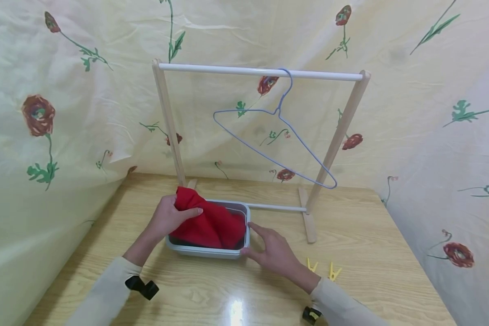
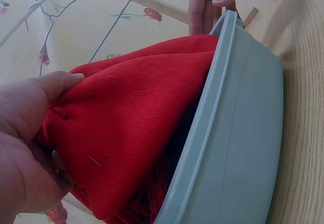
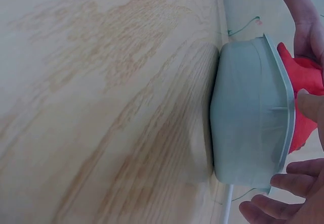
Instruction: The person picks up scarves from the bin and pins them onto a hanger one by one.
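Note:
A red ribbed knit cloth (image 1: pixel 212 222) lies partly inside a light grey-blue plastic bin (image 1: pixel 212 253) on the table. My left hand (image 1: pixel 173 217) pinches the cloth at the bin's left end, thumb on top, lifting a fold above the rim. In the left wrist view the cloth (image 2: pixel 136 97) drapes from that grip down into the bin (image 2: pixel 238 128). My right hand (image 1: pixel 270 249) is at the bin's right end, its thumb and index finger spread along the rim. The right wrist view shows these fingers (image 3: pixel 293 183) loosely extended beside the bin (image 3: pixel 253 107).
Behind the bin stands a wooden rack with a white top rod (image 1: pixel 236 70) and a lower rod (image 1: pixel 277 208). A blue wire hanger (image 1: pixel 261 153) hangs from the top rod. Two yellow clothespins (image 1: pixel 334 272) lie by my right forearm. Floral cloth (image 1: pixel 106 90) surrounds the table (image 1: pixel 203 294).

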Demonstrator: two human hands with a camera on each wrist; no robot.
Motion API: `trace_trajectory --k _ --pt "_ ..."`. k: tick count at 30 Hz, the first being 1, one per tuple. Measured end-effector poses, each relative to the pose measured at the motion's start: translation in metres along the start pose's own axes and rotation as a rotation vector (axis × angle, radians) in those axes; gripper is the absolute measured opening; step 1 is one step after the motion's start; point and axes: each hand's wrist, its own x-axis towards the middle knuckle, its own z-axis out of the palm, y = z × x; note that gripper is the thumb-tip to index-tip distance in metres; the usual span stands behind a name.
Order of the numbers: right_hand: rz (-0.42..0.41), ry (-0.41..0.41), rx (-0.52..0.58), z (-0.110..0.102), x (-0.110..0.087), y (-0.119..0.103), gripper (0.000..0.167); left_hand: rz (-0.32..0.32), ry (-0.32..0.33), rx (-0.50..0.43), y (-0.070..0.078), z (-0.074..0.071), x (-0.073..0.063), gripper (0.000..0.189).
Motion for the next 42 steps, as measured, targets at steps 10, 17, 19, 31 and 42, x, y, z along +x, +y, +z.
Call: trace_trajectory --k 10,17,19,31,42 --pt "-0.037 0.043 0.016 -0.020 -0.002 -0.011 0.077 0.032 0.035 -0.031 0.012 -0.002 0.001 0.044" --pt "-0.078 0.085 0.002 -0.040 0.001 -0.021 0.074 0.035 0.061 -0.044 0.018 -0.003 0.001 0.045" --pt "-0.086 0.093 0.004 -0.046 0.003 -0.023 0.072 0.045 0.071 -0.048 0.021 -0.004 0.000 0.044" --pt "-0.141 0.158 0.014 -0.090 0.008 -0.043 0.069 0.067 0.121 -0.052 0.041 -0.012 -0.006 0.045" --pt "-0.190 0.200 -0.007 -0.131 0.014 -0.062 0.069 0.074 0.152 -0.070 0.064 -0.021 -0.008 0.048"
